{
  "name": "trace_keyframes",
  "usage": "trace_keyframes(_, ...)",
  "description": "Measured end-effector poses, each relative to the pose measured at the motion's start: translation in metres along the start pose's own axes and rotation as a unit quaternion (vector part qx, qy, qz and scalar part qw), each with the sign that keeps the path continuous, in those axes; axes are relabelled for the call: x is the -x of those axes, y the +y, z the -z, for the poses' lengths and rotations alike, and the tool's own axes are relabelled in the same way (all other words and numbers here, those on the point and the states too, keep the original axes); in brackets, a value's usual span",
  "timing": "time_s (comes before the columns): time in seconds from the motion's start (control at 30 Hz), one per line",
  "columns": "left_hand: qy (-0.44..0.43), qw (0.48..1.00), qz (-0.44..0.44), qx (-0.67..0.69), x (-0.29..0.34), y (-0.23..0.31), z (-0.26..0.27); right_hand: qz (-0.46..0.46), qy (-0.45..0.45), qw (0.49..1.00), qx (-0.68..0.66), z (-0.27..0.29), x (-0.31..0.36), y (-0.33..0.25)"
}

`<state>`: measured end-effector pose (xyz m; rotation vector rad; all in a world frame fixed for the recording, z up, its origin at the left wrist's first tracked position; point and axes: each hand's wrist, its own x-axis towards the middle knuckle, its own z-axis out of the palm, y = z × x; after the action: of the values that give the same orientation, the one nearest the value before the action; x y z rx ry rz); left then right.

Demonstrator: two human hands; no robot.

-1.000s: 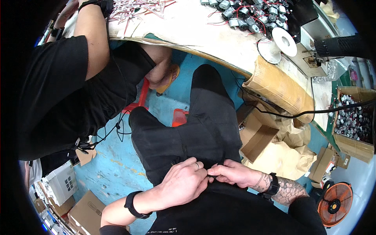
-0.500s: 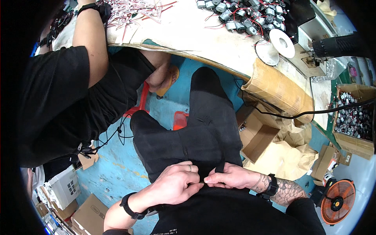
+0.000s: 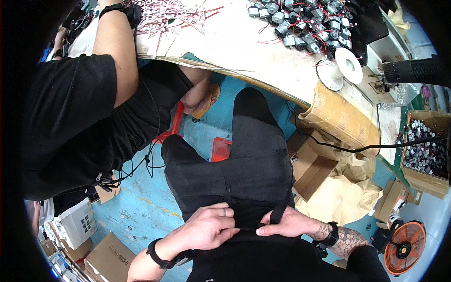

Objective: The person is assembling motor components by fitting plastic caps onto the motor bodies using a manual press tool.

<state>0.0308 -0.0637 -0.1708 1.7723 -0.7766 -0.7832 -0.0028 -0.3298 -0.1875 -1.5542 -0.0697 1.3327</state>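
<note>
Both my hands are at my waist, over my black trousers [image 3: 225,181] and the hem of my black shirt [image 3: 253,258]. My left hand [image 3: 209,226], with a ring on one finger, is closed in a pinch at the waistline. What lies between its fingertips is too dark to make out. My right hand [image 3: 286,222] grips a black strap [image 3: 280,211], whose end stands up past the thumb. A small gap separates the two hands, with a thin dark line of cloth or strap running across it.
A worktable [image 3: 225,42] ahead bears a heap of small motors [image 3: 305,23] and a pile of wires [image 3: 169,16]. A co-worker's arm [image 3: 115,56] reaches over it at left. Cardboard boxes [image 3: 312,176], crumpled brown paper [image 3: 347,197] and an orange fan [image 3: 404,246] stand at right.
My hands have drawn a little farther apart, and the strap in my right hand shows longer and more upright. The whole view has shifted slightly.
</note>
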Motion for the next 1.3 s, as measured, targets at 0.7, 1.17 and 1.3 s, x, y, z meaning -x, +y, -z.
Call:
trace_keyframes(0.7, -0.014, 0.999, -0.050, -0.008, 0.011, 0.005, -0.002, 0.098, 0.005, 0.989, 0.111, 0.001, 0.005, -0.004)
trace_keyframes(1.17, -0.130, 0.990, 0.050, -0.021, -0.035, 0.005, 0.013, 0.113, 0.097, 0.988, 0.036, -0.014, 0.005, 0.016)
trace_keyframes(1.3, -0.081, 0.986, 0.132, -0.056, -0.083, 0.011, -0.016, 0.102, 0.070, 0.992, 0.037, -0.019, -0.001, 0.031)
